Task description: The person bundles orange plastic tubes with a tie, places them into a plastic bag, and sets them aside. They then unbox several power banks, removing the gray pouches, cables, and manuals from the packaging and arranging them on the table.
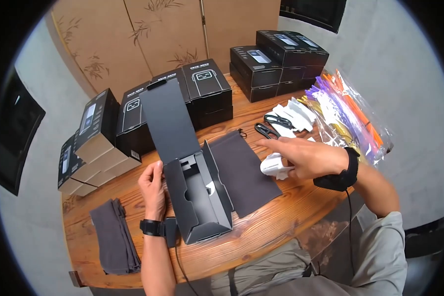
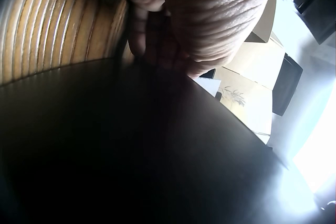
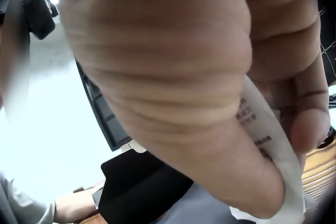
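An open black box [image 1: 198, 190] stands on the table with its long lid raised; a grey lining and a small white piece show inside. At its left side, my left hand [image 1: 153, 190] has curled fingers against the box's upper edge; in the left wrist view, the dark box wall hides part of the left hand [image 2: 210, 19]. My right hand [image 1: 311, 158] grips a crumpled white packet [image 1: 273, 166] above the right edge of a dark cloth pouch [image 1: 244, 172]. Printed characters show on the packet [image 3: 268, 140] between thumb and fingers of the right hand [image 3: 168, 77].
Closed black boxes [image 1: 209, 89] stand along the back left, with more stacked boxes [image 1: 281, 59] at the back right. Black cables [image 1: 276, 121] and white packets [image 1: 298, 113] lie beside plastic bags of colourful sticks [image 1: 350, 118]. Folded dark cloths [image 1: 113, 237] lie at front left.
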`<state>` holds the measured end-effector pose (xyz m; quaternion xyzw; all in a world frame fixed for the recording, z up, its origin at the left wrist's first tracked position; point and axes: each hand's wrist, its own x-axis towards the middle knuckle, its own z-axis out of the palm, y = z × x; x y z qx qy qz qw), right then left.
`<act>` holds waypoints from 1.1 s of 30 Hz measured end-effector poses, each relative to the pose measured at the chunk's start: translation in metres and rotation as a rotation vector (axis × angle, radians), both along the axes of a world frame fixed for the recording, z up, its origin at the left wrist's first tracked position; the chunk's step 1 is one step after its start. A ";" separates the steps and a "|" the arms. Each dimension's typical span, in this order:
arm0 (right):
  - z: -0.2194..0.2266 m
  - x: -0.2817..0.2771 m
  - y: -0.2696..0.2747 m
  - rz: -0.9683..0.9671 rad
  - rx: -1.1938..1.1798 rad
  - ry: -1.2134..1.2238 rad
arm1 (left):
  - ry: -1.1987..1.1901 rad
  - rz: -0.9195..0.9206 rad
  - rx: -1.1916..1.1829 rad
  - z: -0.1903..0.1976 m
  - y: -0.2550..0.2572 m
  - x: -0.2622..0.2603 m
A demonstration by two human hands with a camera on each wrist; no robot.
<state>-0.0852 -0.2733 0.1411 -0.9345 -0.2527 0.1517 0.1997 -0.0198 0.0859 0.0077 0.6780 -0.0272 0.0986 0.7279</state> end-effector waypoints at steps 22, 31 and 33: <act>-0.050 -0.024 -0.003 -0.215 0.292 -0.050 | 0.025 -0.024 0.011 0.000 0.002 0.000; -0.058 -0.043 -0.002 -0.262 0.270 -0.167 | 0.035 0.001 -0.004 0.004 0.000 -0.002; -0.060 -0.047 0.001 -0.271 0.255 -0.181 | 0.027 -0.002 0.011 0.002 0.001 -0.001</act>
